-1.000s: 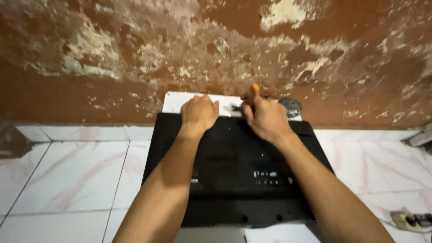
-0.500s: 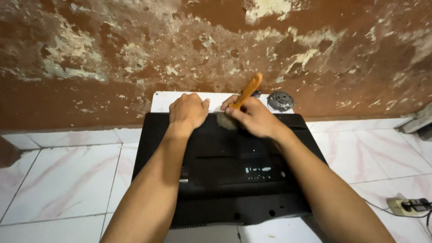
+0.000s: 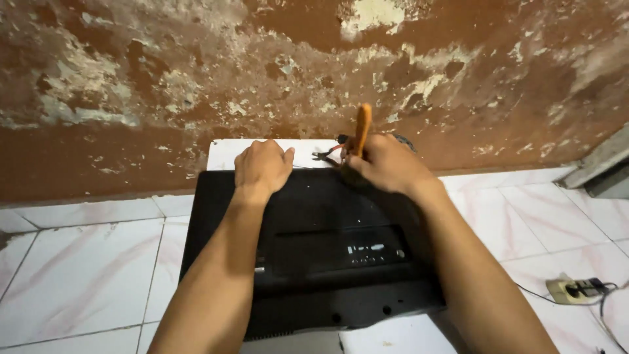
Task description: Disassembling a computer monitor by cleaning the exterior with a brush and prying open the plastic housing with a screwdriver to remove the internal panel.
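Note:
A flat black device with a plastic back cover (image 3: 308, 249) lies face down on a white sheet (image 3: 226, 154) on the tiled floor. My left hand (image 3: 262, 167) rests palm down on the cover's far edge, holding nothing. My right hand (image 3: 386, 164) grips a tool with an orange handle (image 3: 362, 128) that stands nearly upright over the cover's far right part. The tool's tip is hidden behind my hand. Small pliers with dark and red grips (image 3: 327, 155) lie on the white sheet between my hands.
A peeling brown wall (image 3: 196, 85) rises right behind the device. White marble-look floor tiles (image 3: 85, 275) spread on both sides. A power strip with a cable (image 3: 576, 288) lies at the lower right. A grey step or ledge (image 3: 603, 167) sits at the far right.
My right hand has raised the orange-handled tool from a slant to nearly upright. The view has shifted slightly; my left hand stays on the cover's edge.

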